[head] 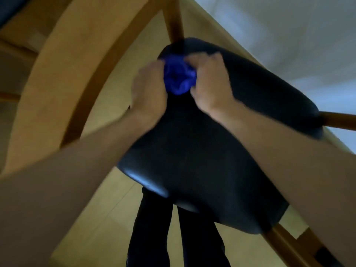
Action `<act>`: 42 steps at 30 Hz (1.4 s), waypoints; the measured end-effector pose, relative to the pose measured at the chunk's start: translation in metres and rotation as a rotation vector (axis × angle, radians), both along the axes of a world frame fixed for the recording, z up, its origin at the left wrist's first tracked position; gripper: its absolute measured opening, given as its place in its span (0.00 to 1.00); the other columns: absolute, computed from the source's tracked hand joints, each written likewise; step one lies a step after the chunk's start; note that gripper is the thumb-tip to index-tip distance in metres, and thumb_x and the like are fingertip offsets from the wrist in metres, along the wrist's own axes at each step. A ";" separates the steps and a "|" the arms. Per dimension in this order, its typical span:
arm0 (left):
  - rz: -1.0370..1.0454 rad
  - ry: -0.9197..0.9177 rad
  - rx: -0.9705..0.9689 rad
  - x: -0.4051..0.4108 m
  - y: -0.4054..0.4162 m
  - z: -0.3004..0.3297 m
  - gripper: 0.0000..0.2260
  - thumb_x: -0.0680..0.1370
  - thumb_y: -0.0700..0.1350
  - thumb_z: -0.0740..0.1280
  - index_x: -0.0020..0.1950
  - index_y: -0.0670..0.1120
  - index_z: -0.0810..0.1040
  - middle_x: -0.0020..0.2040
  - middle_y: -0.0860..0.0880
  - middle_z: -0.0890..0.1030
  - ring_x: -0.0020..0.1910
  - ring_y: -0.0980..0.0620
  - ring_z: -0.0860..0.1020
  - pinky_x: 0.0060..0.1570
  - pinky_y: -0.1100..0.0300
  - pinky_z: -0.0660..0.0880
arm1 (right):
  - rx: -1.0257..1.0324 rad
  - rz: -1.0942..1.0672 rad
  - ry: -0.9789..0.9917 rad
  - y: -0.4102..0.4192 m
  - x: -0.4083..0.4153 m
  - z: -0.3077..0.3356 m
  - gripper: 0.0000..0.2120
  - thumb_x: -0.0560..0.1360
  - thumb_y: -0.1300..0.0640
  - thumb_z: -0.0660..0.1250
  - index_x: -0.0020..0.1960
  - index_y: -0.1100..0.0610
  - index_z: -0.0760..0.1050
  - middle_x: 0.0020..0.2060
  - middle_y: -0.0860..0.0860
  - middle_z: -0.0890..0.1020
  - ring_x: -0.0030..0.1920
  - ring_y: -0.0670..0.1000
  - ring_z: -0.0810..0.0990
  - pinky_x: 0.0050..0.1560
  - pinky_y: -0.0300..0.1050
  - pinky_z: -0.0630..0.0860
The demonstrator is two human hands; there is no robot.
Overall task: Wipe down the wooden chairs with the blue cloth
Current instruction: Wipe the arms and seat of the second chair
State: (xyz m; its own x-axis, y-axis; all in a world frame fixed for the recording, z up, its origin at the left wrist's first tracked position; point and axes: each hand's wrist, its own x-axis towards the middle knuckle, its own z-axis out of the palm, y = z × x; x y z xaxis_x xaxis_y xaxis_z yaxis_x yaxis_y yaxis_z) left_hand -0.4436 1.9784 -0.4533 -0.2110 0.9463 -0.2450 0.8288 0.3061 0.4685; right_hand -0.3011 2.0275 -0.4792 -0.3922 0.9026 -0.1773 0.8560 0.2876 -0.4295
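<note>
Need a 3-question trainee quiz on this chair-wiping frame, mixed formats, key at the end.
1. True or false: the bunched blue cloth lies alone on the pale wooden floor.
2. Multiple choice: what holds the cloth? A) left hand only B) right hand only C) both hands
3. Fill in: the cloth sits over the dark padded chair seat, near the wooden ____ rising from its far edge.

Key: 1 false; 2 C; 3 post. The frame is motion-blurred, so exactly how the fingers lie cannot be read.
</note>
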 end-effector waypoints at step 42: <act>0.340 0.107 -0.287 -0.003 -0.248 0.038 0.17 0.71 0.33 0.67 0.59 0.39 0.73 0.45 0.42 0.78 0.41 0.37 0.79 0.39 0.50 0.73 | -0.197 0.428 0.390 -0.168 -0.064 0.041 0.07 0.72 0.66 0.67 0.47 0.62 0.83 0.48 0.55 0.85 0.52 0.54 0.79 0.58 0.44 0.69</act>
